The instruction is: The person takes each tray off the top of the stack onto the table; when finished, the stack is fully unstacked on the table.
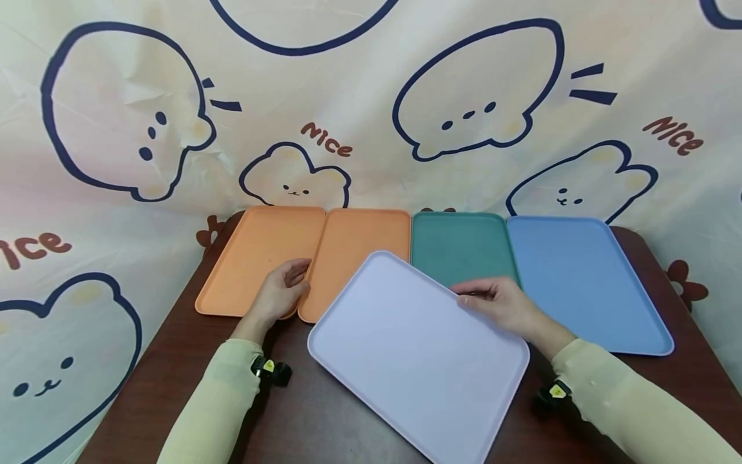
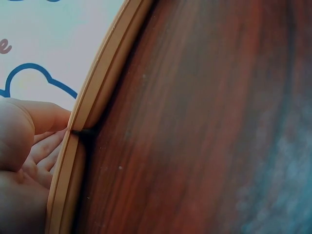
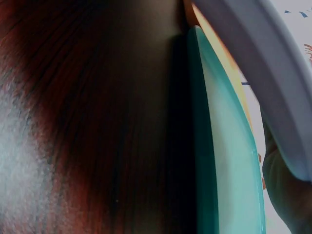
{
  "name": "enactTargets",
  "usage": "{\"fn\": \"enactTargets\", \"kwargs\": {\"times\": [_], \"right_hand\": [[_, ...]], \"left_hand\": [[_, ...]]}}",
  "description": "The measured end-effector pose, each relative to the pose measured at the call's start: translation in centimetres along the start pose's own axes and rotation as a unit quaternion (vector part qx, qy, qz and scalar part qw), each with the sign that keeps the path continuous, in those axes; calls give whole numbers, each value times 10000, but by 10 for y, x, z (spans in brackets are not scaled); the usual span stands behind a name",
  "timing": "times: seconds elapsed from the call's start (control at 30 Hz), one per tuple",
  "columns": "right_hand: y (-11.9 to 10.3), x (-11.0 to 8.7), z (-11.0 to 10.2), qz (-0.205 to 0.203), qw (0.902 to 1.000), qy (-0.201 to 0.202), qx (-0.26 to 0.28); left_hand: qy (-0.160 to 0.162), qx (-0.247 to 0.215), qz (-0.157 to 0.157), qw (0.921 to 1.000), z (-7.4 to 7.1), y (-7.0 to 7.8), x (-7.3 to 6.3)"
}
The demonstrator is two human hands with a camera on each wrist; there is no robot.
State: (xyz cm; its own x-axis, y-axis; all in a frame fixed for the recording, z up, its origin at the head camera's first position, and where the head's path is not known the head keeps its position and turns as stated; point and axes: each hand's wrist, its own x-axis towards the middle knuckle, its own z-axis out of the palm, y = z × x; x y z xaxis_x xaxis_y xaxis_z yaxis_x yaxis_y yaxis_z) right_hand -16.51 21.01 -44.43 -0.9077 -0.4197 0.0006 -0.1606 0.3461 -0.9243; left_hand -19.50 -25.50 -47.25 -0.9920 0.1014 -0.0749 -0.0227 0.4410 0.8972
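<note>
My right hand (image 1: 501,306) grips the upper right edge of a lavender rectangular tray (image 1: 417,361), which is turned at an angle in front of the other trays. In the right wrist view only part of that hand (image 3: 279,187) shows behind the lavender rim (image 3: 273,83). Two orange trays, a left one (image 1: 257,258) and a right one (image 1: 356,258), lie side by side. Where they meet near the front, my left hand (image 1: 281,293) rests with fingers loosely bent. The left wrist view has its thumb (image 2: 48,116) touching the orange rim (image 2: 92,97).
A green tray (image 1: 464,241) and a blue tray (image 1: 585,283) continue the row to the right. Lavender overlaps part of the right orange tray and the green one in view. All are on a dark wooden table (image 1: 313,412), before a printed cloth (image 1: 371,96).
</note>
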Motion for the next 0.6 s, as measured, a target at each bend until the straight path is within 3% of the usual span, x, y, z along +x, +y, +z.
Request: {"fn": "enactTargets", "kwargs": {"times": [0.43,0.6], "right_hand": [[-1,0,12,-505,9928,-1088,-40],[-3,2,18,-415,9873,-1504,-293]], "left_hand": [[-15,-32,-23,10000,1,1,-1],[-31,-54,-52,10000,0,1,-1]]}}
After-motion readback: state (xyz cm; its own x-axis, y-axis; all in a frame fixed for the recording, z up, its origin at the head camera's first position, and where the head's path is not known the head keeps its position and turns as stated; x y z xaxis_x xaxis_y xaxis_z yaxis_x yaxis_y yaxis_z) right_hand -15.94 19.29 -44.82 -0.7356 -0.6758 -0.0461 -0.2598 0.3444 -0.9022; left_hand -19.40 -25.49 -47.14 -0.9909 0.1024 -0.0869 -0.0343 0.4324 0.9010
